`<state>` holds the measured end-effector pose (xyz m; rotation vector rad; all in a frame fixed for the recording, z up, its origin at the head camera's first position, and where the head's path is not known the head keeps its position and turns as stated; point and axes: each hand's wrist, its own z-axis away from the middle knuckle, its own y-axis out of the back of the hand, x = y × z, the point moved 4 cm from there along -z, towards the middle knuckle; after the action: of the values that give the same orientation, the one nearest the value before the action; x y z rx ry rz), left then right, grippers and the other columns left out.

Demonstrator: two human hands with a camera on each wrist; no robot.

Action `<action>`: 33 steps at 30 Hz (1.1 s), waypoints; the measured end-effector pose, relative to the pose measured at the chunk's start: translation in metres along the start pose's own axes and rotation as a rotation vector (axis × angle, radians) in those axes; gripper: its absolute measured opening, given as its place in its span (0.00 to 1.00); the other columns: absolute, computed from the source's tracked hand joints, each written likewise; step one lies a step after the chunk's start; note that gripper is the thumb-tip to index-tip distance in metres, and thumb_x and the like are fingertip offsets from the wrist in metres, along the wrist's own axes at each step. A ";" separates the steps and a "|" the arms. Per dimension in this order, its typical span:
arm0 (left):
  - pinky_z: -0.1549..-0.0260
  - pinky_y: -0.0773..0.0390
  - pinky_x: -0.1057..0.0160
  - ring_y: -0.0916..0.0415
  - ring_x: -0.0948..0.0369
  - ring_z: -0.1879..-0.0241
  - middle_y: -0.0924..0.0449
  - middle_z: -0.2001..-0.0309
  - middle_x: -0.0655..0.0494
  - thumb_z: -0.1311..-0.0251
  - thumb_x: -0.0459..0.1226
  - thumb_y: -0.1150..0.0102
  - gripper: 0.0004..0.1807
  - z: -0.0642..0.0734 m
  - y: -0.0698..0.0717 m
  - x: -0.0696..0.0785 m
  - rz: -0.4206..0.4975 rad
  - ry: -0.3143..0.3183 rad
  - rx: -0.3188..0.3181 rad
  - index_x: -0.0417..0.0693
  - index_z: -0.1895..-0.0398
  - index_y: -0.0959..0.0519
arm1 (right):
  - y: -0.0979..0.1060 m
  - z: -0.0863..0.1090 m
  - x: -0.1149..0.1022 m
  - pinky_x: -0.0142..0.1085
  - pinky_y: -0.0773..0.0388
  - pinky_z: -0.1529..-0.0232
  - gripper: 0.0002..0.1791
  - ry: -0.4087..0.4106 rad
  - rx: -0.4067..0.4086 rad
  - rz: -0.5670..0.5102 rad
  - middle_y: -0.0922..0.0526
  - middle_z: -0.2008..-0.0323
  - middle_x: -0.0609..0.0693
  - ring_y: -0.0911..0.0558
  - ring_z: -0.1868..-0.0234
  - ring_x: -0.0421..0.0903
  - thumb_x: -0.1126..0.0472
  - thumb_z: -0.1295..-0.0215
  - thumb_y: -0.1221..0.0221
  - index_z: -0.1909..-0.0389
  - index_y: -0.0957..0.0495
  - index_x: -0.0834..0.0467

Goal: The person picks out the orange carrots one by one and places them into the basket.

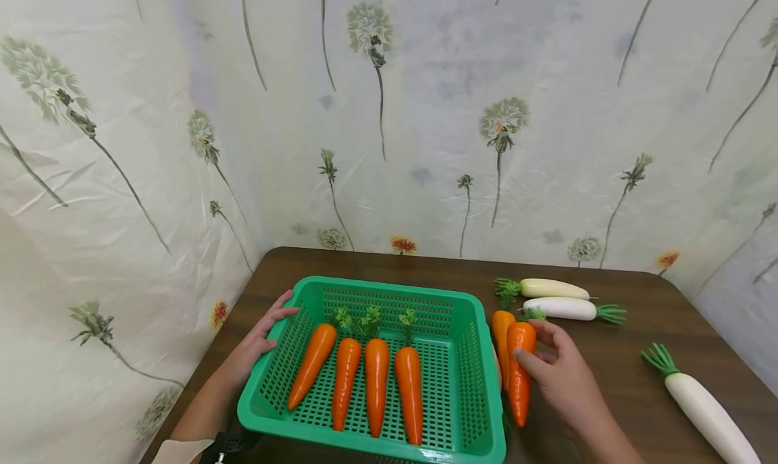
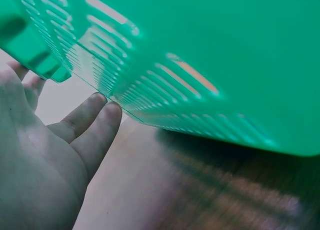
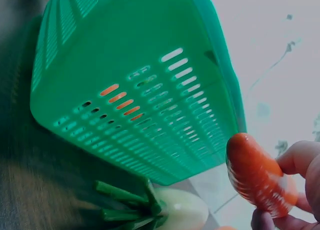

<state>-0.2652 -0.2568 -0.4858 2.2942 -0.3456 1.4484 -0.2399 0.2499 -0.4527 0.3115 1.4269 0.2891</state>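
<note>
My right hand [image 1: 565,369] pinches an orange toy carrot [image 1: 520,383] between thumb and fingers, just beyond the basket's right rim. In the right wrist view the held carrot [image 3: 255,175] is seen from its tip end. Another carrot [image 1: 501,336] lies close behind it, partly hidden. My left hand [image 1: 255,346] touches the left rim of the green plastic basket [image 1: 477,329]. Seen from the left wrist, its fingers [image 2: 95,135] reach out straight along the basket's slotted outer wall. Several carrots [image 1: 377,383] with leafy tops lie side by side inside the basket.
At the back right of the brown table [image 1: 626,356] lie a cream radish [image 1: 553,288] and a white radish [image 1: 559,308]. A larger white radish [image 1: 711,417] lies at the right. Beside the basket's right wall, green stems [image 3: 135,205] of a radish show. Floral sheeting [image 1: 425,113] hangs behind.
</note>
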 end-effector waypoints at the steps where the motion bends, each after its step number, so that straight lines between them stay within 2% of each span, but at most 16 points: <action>1: 0.33 0.38 0.72 0.59 0.75 0.21 0.68 0.13 0.48 0.32 0.27 0.67 0.30 0.000 0.000 0.000 -0.001 -0.003 -0.002 0.25 0.26 0.42 | 0.000 0.000 -0.002 0.33 0.18 0.53 0.44 0.001 0.001 0.000 0.43 0.23 0.68 0.30 0.29 0.65 0.53 0.25 0.39 0.19 0.51 0.62; 9: 0.33 0.40 0.74 0.59 0.77 0.21 0.69 0.14 0.41 0.31 0.27 0.67 0.30 0.002 0.002 0.001 -0.022 -0.005 0.006 0.24 0.26 0.43 | -0.006 0.005 -0.020 0.34 0.17 0.53 0.42 0.037 -0.018 -0.039 0.43 0.24 0.68 0.28 0.31 0.63 0.55 0.25 0.39 0.19 0.49 0.63; 16: 0.33 0.42 0.75 0.60 0.78 0.21 0.68 0.14 0.43 0.30 0.28 0.66 0.30 0.003 0.002 0.001 -0.027 -0.005 0.005 0.24 0.26 0.43 | -0.017 0.008 -0.034 0.34 0.17 0.52 0.40 0.044 -0.036 -0.108 0.44 0.22 0.66 0.30 0.29 0.62 0.58 0.24 0.40 0.19 0.49 0.61; 26: 0.33 0.44 0.76 0.62 0.77 0.20 0.69 0.14 0.41 0.29 0.27 0.67 0.29 0.001 -0.002 0.005 -0.028 -0.001 -0.001 0.23 0.26 0.44 | -0.028 0.011 -0.049 0.36 0.17 0.53 0.37 0.074 -0.049 -0.146 0.39 0.25 0.62 0.21 0.43 0.48 0.60 0.25 0.40 0.21 0.45 0.59; 33: 0.34 0.40 0.74 0.60 0.77 0.21 0.69 0.14 0.43 0.31 0.27 0.67 0.30 0.001 -0.002 0.004 -0.018 0.012 0.008 0.23 0.26 0.44 | -0.034 0.013 -0.059 0.37 0.17 0.52 0.36 0.082 -0.078 -0.172 0.38 0.26 0.62 0.22 0.41 0.51 0.60 0.24 0.40 0.22 0.45 0.59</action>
<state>-0.2622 -0.2552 -0.4832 2.2884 -0.3155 1.4561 -0.2344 0.1951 -0.4097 0.1132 1.5091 0.2180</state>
